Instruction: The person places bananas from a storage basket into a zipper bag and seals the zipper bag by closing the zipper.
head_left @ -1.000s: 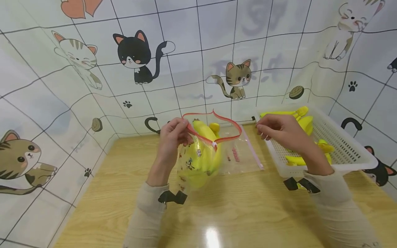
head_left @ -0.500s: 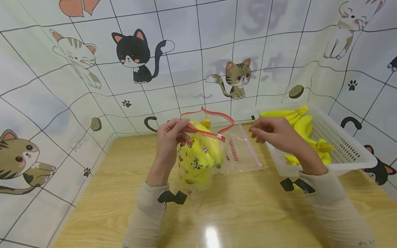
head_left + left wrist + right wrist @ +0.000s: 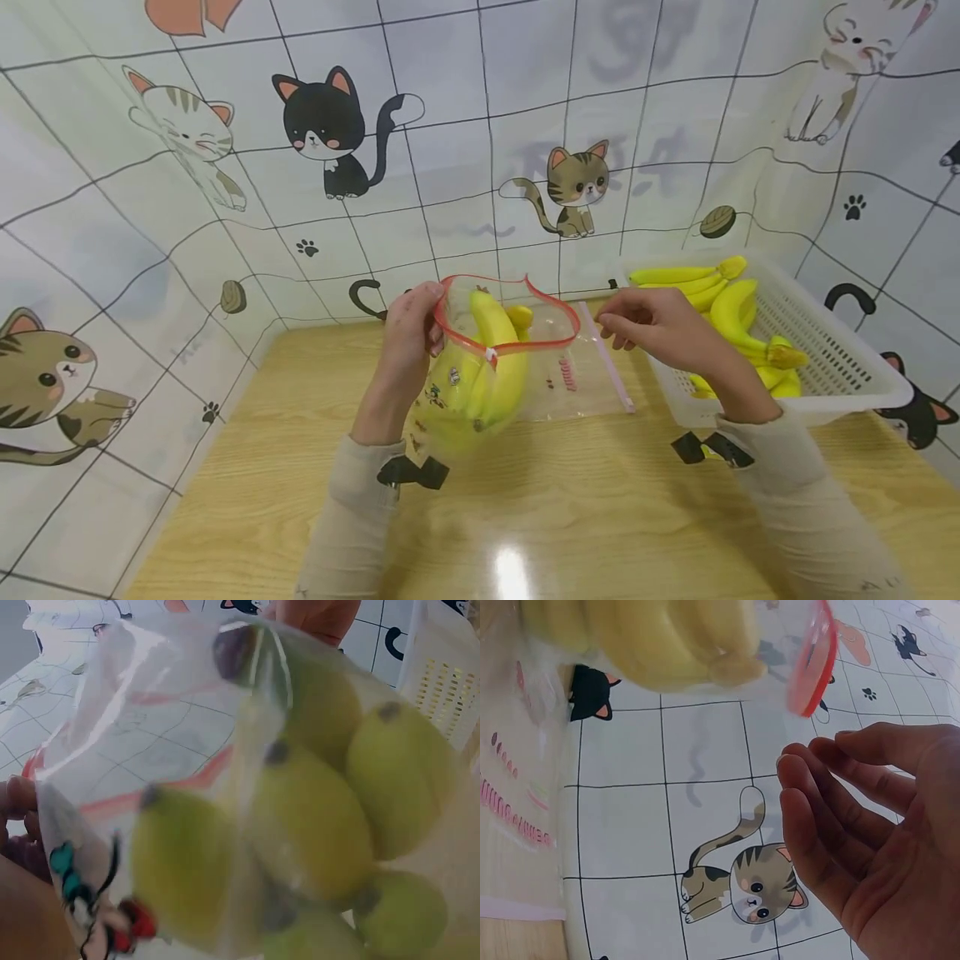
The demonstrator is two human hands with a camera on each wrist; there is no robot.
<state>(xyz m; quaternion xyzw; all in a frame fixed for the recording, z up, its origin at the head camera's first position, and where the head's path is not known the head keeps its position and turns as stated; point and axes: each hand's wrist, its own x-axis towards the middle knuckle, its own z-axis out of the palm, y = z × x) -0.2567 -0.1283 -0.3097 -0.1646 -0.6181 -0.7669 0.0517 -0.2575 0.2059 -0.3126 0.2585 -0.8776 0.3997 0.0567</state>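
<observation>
My left hand [image 3: 405,329] grips the left edge of a clear zip bag [image 3: 431,408] with cartoon prints and holds it up over the table. Its red-edged mouth [image 3: 576,329] gapes wide, with a white slider at the front. A bunch of yellow bananas [image 3: 502,387] fills the bag; their dark tips crowd the left wrist view, seen through the plastic. To the right of the bag hovers my right hand [image 3: 663,325], fingers loosely curled around nothing. In the right wrist view, that hand [image 3: 885,832] is apart from the red bag edge [image 3: 814,667].
Behind the held bag, a second clear bag [image 3: 585,387] with a pink zip lies flat on the wooden table [image 3: 600,500]. A white perforated basket [image 3: 862,375] at the right holds more bananas [image 3: 738,321]. Cat-printed sheeting [image 3: 465,167] stands behind the table.
The held bag swung and turned, then came back with its mouth tilted wider and its lower end further left. My right hand has drifted slightly left, still holding nothing.
</observation>
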